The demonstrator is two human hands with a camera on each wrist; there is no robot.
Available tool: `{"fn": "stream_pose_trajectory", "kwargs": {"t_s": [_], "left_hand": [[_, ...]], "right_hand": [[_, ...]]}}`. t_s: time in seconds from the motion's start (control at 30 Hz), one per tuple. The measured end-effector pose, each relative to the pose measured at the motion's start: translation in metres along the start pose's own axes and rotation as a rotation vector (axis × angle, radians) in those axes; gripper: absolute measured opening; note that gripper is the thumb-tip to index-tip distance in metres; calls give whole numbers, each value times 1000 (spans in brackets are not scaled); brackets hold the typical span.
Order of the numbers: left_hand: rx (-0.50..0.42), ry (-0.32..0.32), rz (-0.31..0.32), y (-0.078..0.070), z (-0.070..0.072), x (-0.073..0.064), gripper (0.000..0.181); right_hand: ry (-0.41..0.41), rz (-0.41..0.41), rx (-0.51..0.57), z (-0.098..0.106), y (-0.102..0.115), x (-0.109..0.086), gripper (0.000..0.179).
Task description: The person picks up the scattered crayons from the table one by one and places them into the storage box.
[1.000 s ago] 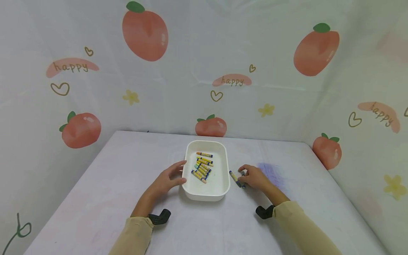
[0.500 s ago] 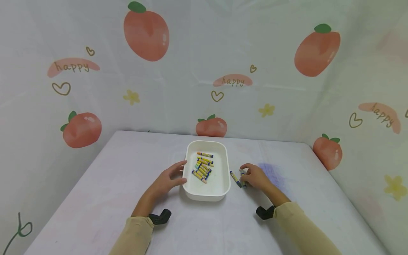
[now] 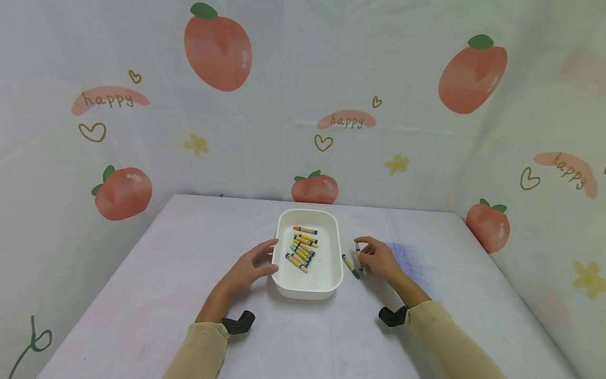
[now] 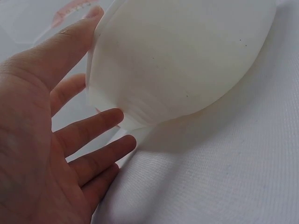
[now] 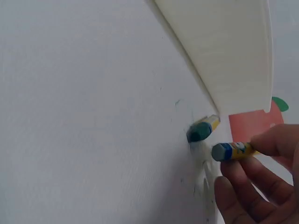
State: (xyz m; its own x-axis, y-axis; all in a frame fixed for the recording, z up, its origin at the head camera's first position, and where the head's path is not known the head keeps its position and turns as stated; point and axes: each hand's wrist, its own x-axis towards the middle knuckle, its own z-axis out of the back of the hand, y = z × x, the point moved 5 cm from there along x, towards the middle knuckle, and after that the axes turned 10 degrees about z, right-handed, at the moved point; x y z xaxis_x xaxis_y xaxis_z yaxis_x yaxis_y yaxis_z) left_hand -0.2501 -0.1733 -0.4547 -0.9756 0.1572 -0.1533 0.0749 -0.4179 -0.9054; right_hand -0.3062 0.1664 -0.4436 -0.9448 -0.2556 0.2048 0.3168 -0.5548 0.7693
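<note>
My left hand (image 3: 247,269) touches the left side of a white plastic tray (image 3: 306,295), its fingers spread and relaxed along the rim. Inside the tray lie several crayons (image 3: 298,261) in yellow-and-blue wrappers, one with an orange tip. Right of the tray, my right hand (image 3: 382,260) pinches a grey-green crayon (image 5: 233,151) between thumb and fingers, slightly above the table. Close by on the tabletop is a dark green crayon (image 5: 202,130), between the tray and that hand. The left wrist view shows the tray's outer wall (image 4: 187,60) beside the left fingers.
A white cloth covers the table (image 3: 236,223), with a purple smudge (image 3: 403,259) right of the right hand. Behind stands a white curtain (image 3: 265,105) printed with peaches. Small green marks (image 5: 177,102) dot the cloth near the crayons.
My right hand has lifted the grey-green crayon off the table and shifted slightly away from me. The left hand, the tray and the dark green crayon stay where they were.
</note>
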Motion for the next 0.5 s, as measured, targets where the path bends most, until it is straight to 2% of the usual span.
{"fn": "stream_pose_trajectory", "kwargs": {"t_s": [0.2, 0.37, 0.5], "left_hand": [[-1, -1, -6, -2, 0, -1, 67], [-1, 0, 2, -2, 0, -1, 67], [0, -4, -6, -2, 0, -2, 66]], "right_hand": [[-120, -53, 185, 2, 2, 2, 45], [-140, -94, 342, 2, 8, 5, 46], [-145, -73, 386, 3, 19, 9, 45]]}}
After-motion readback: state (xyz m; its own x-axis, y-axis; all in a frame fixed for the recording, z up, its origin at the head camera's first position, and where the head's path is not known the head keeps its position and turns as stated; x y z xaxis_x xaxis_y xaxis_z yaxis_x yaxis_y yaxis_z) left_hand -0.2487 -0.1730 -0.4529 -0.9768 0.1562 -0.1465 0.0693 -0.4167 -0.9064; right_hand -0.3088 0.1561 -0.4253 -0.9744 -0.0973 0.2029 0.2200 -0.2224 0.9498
